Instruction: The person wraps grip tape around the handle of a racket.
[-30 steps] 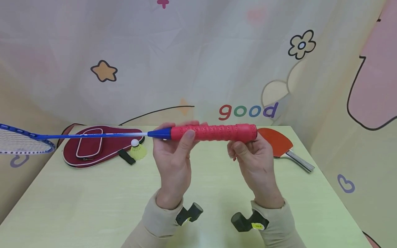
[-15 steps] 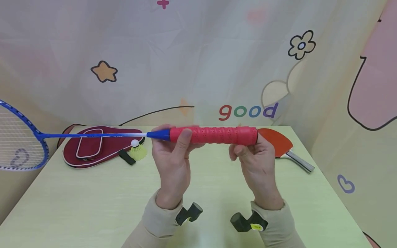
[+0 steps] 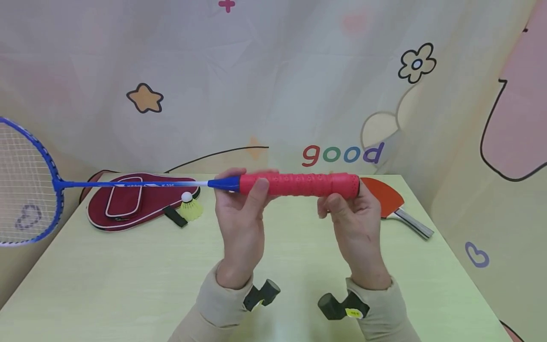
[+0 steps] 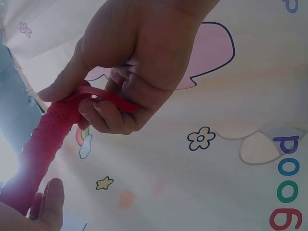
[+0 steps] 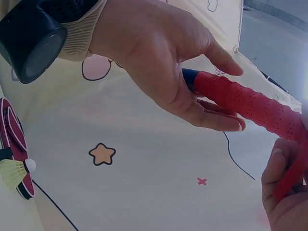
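A blue badminton racket (image 3: 57, 185) is held level above the table, its strung head at the left and partly out of the head view. My left hand (image 3: 241, 223) holds the handle next to the blue cone (image 3: 226, 184), thumb in front and fingers behind. Perforated red grip tape (image 3: 299, 184) covers the handle. At the butt end is my right hand (image 3: 356, 228). In the left wrist view, that hand's curled fingers hold a loose red strip of the tape (image 4: 118, 100), with the thumb against the handle. The same strip (image 5: 288, 179) shows in the right wrist view.
On the table (image 3: 128, 280), a maroon racket case (image 3: 155, 204) lies at the back left. Beside it are a yellow shuttlecock (image 3: 191, 209) and a small black strip (image 3: 175, 216). A red table tennis bat (image 3: 384, 197) lies at the back right. A printed curtain (image 3: 273, 85) stands behind.
The racket has turned about its shaft, so its head goes from nearly edge-on to showing its strings. Both hands stay at nearly the same places on the handle.
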Tool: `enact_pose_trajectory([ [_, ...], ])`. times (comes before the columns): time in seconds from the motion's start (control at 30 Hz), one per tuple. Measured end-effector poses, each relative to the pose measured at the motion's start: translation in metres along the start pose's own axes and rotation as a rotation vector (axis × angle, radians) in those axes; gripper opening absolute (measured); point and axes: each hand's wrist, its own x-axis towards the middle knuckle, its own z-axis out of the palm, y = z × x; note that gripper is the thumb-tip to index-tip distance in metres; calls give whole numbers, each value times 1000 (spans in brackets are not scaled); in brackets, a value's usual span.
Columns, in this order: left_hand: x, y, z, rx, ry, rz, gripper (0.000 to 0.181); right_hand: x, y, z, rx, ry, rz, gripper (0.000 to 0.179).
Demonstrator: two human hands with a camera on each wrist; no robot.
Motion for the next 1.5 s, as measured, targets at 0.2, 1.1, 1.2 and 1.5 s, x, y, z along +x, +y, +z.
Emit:
enact_pose_trajectory([
  [0.2, 0, 0, 1, -41, -82, 41, 40, 3, 4, -4, 16, -22, -18, 34],
  [1.1, 1, 1, -1, -9, 87, 63, 41, 1, 3, 1, 115, 39, -25, 20],
  [1.2, 1, 0, -2, -23, 111, 76, 43, 1, 3, 3, 112, 36, -4, 11],
  [1.5, 1, -2, -2, -14, 102, 75, 40, 0, 0, 4, 54, 26, -25, 27],
])
